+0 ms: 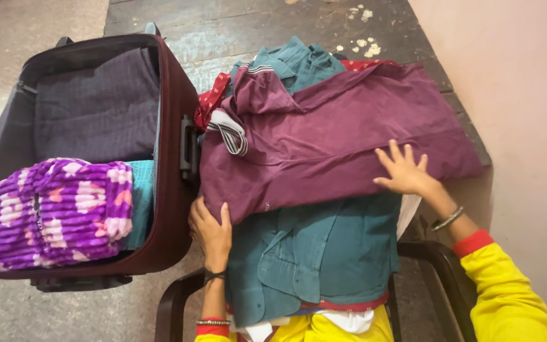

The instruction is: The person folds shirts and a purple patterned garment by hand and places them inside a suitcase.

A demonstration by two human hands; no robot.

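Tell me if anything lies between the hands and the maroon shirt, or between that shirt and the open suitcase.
Nothing lies between: the left hand and right hand already touch the maroon shirt. Toward the suitcase, only its raised maroon side wall stands between; inside, a purple fleece bundle fills the near end.
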